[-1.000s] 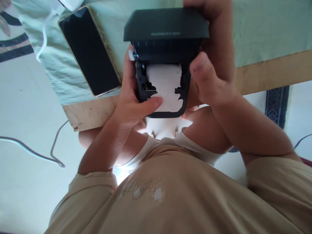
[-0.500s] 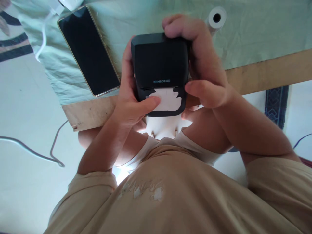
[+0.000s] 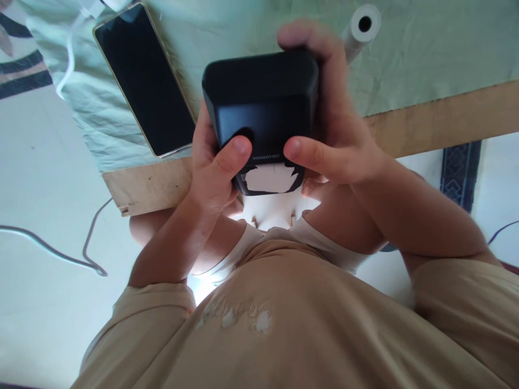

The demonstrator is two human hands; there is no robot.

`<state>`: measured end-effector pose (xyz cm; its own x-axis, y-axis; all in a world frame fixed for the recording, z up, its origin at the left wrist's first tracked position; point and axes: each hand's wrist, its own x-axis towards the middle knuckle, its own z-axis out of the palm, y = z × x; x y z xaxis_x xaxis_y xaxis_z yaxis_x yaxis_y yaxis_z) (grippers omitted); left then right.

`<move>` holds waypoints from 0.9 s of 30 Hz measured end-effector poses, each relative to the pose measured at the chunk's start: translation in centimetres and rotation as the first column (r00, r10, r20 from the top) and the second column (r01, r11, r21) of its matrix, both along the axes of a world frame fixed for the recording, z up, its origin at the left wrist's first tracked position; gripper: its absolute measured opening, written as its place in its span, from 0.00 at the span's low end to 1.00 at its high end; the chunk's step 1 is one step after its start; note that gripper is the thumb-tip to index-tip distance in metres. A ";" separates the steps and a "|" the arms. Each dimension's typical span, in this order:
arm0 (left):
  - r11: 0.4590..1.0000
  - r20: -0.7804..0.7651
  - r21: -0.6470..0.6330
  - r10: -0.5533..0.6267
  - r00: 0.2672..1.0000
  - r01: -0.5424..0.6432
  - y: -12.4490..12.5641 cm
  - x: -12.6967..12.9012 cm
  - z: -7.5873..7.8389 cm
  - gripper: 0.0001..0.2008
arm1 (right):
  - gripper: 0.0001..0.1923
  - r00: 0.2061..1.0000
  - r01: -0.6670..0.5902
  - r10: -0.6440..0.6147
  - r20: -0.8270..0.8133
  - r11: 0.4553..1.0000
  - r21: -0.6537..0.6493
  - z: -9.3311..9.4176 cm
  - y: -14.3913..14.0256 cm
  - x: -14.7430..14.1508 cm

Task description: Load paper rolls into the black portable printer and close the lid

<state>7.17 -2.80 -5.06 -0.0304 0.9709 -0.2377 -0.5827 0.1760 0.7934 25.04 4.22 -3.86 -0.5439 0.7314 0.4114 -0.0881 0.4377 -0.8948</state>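
Head view, both hands grip black printer (image 3: 261,100), lettering unreadable

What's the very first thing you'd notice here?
A black box-shaped printer sits mid-picture, gripped by the left hand and right hand, torn white paper poking from its near end. A dark phone lies upper left on green cloth, a paper roll up top.

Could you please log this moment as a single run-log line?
left hand: grips black label printer, thumb on lid | right hand: grips printer, thumb on lid | white label: sticks out | phone: on cloth
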 end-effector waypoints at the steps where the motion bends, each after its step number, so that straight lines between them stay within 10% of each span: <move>1: 0.999 -0.027 0.047 0.014 1.000 -0.013 0.0 0.0 -0.3 0.34 | 0.34 0.999 -0.022 0.022 -0.031 1.000 -0.015 0.3 -0.1 0.2; 9: 0.992 -0.122 0.129 0.031 0.992 -0.015 0.1 -0.1 -1.0 0.34 | 0.30 0.988 -0.132 0.148 0.050 0.962 -0.241 1.8 -0.1 1.6; 16: 0.975 -0.137 0.221 0.003 0.991 0.028 0.8 -0.4 -1.5 0.35 | 0.53 0.996 -0.053 0.048 -0.073 0.997 -0.059 -2.3 1.1 0.0; 27: 0.986 -0.074 0.161 0.043 0.996 -0.031 -0.1 0.0 -0.3 0.25 | 0.50 0.992 -0.105 0.099 -0.081 0.991 -0.083 -2.2 1.4 0.4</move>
